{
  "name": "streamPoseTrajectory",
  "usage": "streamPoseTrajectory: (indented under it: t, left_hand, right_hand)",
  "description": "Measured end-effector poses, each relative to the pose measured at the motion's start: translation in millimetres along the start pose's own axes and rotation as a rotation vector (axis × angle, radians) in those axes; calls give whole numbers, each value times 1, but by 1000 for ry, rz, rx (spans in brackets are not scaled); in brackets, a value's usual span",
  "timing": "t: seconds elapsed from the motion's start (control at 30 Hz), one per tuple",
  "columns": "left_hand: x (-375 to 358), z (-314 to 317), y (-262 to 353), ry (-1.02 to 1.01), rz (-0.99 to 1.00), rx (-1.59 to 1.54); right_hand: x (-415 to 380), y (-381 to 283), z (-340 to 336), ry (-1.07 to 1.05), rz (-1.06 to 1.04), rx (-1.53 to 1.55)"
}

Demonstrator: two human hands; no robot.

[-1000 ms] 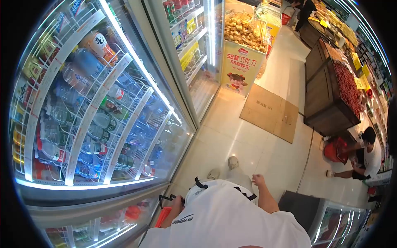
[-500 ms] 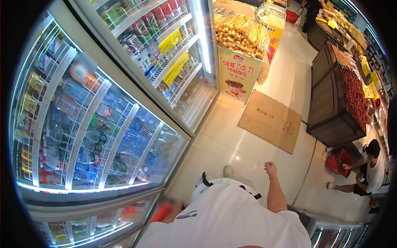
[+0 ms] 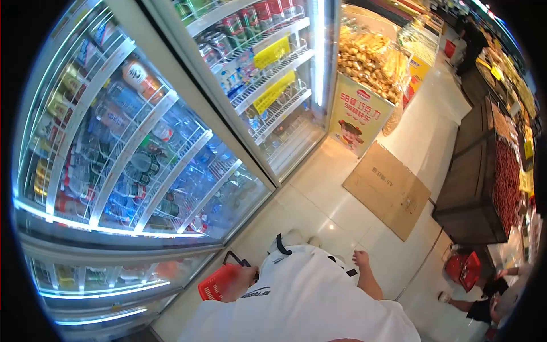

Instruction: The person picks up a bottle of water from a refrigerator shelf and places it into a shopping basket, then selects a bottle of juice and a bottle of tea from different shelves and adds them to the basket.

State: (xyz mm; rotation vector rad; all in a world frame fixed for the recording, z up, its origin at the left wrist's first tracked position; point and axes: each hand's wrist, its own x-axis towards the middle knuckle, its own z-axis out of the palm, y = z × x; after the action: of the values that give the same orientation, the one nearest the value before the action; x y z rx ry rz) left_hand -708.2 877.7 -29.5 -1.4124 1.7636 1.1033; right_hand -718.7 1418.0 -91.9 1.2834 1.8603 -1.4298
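At my left side, my left hand [image 3: 250, 275] is closed at the black handle of a red shopping basket [image 3: 211, 286]; a blurred patch covers part of the hand and forearm. The basket hangs low beside the glass-door drinks fridge [image 3: 259, 208]. On the other side of my white shirt [image 3: 302, 296], my right hand [image 3: 360, 259] is held out over the floor. Its fingers are loosely bent and slightly apart, with nothing in them.
Bottles and cans fill the fridge shelves [image 3: 128, 162] at my left. Ahead stand a snack bin [image 3: 364, 108] and flattened cardboard [image 3: 387, 191] on the tiles. To the right are a dark wooden display [image 3: 473, 188], another red basket [image 3: 462, 269] and a crouching person [image 3: 507, 296].
My view has shifted, so the fridge and snack bin sit further right. The red basket at my left shows more fully, with its handle. My right arm has drawn in slightly.
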Motion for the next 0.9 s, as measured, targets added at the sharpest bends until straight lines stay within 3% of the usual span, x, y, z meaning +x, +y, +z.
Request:
streamPoseTrajectory:
  t: [0.03,0.13,0.17,0.2,0.27,0.33,0.4,0.53,0.7,0.87,0.9]
  left_hand:
    - [46,-14,-19,-279,6,-348]
    - [64,-13,-14,-336,-53,-423]
    - [65,12,-9,-54,-27,-208]
    - [67,13,-6,-53,-29,-220]
    - [75,16,0,13,38,-5]
    - [84,29,-1,246,279,-33]
    - [80,17,16,70,105,-7]
    - [67,0,35,94,108,-3]
    - [68,-7,47,42,125,-45]
    - [36,3,48,204,111,74]
    - [27,5,40,246,233,-15]
  right_hand:
    - [-3,-4,7,-19,15,-2]
    - [9,-32,20,-50,-22,-50]
    - [15,-42,25,-60,-60,-74]
    - [21,-55,31,-63,-67,-83]
    - [36,-101,44,-35,-283,-61]
    - [54,-154,62,-17,-425,-55]
    - [64,-213,88,-22,-591,-18]
    - [30,-333,140,-162,-922,38]
    - [-59,-437,189,-329,-1096,70]
    - [-103,-489,218,-474,-1161,-14]
    - [-120,-509,225,-500,-1246,-8]
